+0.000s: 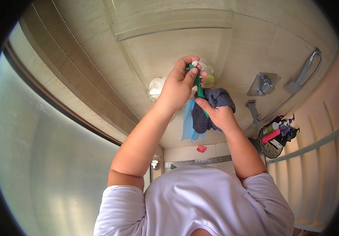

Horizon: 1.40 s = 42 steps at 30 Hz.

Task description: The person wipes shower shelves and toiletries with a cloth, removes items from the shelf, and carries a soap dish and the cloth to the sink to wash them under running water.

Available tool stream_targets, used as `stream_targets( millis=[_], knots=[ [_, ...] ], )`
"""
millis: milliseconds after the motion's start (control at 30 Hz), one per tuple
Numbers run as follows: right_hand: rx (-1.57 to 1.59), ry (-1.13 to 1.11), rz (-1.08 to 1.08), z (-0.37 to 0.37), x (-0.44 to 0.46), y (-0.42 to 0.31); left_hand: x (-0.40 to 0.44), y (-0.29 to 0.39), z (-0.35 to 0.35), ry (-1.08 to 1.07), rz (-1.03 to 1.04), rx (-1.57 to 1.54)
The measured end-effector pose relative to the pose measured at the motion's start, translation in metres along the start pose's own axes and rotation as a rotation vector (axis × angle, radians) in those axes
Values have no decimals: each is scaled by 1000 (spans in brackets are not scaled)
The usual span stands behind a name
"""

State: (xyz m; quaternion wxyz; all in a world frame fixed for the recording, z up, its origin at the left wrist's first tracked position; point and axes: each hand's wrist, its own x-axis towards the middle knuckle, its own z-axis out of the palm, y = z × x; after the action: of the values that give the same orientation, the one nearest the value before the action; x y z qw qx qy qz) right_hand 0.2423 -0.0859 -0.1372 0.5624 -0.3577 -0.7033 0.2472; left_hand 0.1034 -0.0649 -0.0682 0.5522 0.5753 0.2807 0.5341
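Beside the tiled wall, both hands are busy with the green tool [201,92], which slants up between them with its white, ridged tip [194,63] at the far end. The left hand [184,78] is clamped on the tool just below that tip. The right hand [218,114] is closed on a bunched grey cloth [221,98], its thumb pressed along the tool's lower part. A blue sheet [189,122] hangs just left of the cloth.

To my eye, the thumb's hold is the weak spot: if the cloth bunches or slides, the tool could twist and slip through. Should the left hand loosen then, the tool could drop toward the drain [197,161] and the red scrap [201,149]. The loose cloth and the sheet hang close enough that either might snag or fall as well. The shower [301,76], on the right, looks too far off to be knocked.

Nearer, on the right, a clear basket [272,152] holds crowded bottles [285,128], some with purple pump tops, and a pink item [271,135]. A white object [156,85] sits left of the hands; I cannot tell whether it holds anything.
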Motion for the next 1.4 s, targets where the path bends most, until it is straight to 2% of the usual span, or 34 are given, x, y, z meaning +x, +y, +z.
stream_targets(
  millis=[33, 133, 333, 433, 533, 667, 767, 900, 1000, 1067, 1200, 1300, 1400],
  knots=[
    [18, 7, -27, 1, 0, 0, -1, 2, 0, -3, -2, -11],
    [197, 26, 115, 2, -4, 13, -3, 2, 0, -25, 14, 35],
    [774, -91, 376, -5, 2, 6, -2, 3, 1, 30, 42, -82],
    [863, -52, 418, -3, 4, 5, -3, 8, 1, 50, 41, -69],
    [809, -57, 396, 0, 4, 15, -1, 4, 0, 45, 55, -47],
    [394, -28, 264, 9, 1, 19, -3, -9, 1, 33, 173, -10],
    [361, -6, 249, 12, 5, 14, -11, -12, 5, -12, 174, 153],
    [352, 30, 174, 14, 7, 8, -16, -24, 0, 13, 300, 526],
    [188, -5, 171, 12, 6, 4, -26, -30, 6, 64, 333, 579],
    [14, -58, 141, 13, 5, -2, -31, -36, 10, 100, 320, 504],
    [378, -31, 148, 21, 0, -6, -37, -24, 9, 208, 338, 341],
    [268, 27, 32, 26, -8, -10, -37, -10, 5, 198, 383, 274],
    [345, 43, 64, 16, -2, -17, -40, 10, 3, 115, 370, 256]
  ],
)
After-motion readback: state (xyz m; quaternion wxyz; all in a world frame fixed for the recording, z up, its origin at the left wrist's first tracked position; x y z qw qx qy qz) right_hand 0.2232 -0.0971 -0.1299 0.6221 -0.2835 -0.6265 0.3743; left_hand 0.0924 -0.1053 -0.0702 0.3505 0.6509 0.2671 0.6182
